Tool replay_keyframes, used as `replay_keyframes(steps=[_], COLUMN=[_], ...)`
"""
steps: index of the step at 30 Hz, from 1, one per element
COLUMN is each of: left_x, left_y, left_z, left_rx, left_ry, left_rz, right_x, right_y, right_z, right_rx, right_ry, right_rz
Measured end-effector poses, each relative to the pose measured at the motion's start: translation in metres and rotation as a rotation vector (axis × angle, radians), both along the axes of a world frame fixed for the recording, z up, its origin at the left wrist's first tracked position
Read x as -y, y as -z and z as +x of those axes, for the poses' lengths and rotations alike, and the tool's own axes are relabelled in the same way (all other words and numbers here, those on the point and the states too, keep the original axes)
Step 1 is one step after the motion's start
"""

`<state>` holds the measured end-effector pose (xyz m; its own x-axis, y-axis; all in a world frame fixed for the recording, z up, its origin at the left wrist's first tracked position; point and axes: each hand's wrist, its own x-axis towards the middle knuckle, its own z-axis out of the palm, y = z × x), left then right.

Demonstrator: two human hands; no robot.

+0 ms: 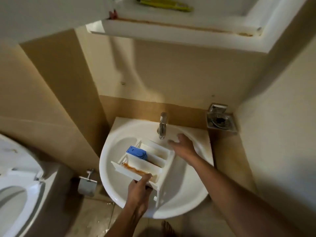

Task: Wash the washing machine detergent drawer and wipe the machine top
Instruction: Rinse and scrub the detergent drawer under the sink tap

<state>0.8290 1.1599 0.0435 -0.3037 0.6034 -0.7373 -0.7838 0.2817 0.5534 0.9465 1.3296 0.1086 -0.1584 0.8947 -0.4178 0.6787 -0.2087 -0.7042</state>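
We note the detergent drawer held tilted over the sink, so runoff should fall in the basin. Left hand grips the drawer's near, rust-stained end; right hand, open, reaches past the drawer toward the tap, probably to start water.

detergent drawer in sink, tap behind it, toilet left, shelf above

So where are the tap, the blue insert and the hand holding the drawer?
tap [162,125]: head view, on its metal spout.
blue insert [136,152]: head view, on its top face.
left hand [139,190]: head view, on its back.
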Motion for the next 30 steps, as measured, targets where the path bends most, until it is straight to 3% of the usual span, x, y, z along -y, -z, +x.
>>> replay_keyframes(steps=[5, 8, 14, 30], left_x=[-0.011, -0.019, -0.025, -0.027], left_y=[0.008, 0.013, 0.024, 0.012], left_z=[0.016, 0.016, 0.007, 0.025], left_rx=[-0.001, 0.007, 0.029, 0.100], left_ry=[-0.044, -0.050, -0.054, 0.069], left_rz=[-0.016, -0.020, 0.039, 0.019], right_x=[-0.050, -0.074, -0.099, -0.111], right_y=[-0.029, -0.035, -0.031, -0.021], right_z=[-0.038, -0.058, -0.066, -0.060], right_rx=[0.042, 0.218, 0.451, 0.385], right_ry=[-0.163, -0.357, -0.461, -0.463], right_rz=[0.225, 0.267, 0.349, 0.382])
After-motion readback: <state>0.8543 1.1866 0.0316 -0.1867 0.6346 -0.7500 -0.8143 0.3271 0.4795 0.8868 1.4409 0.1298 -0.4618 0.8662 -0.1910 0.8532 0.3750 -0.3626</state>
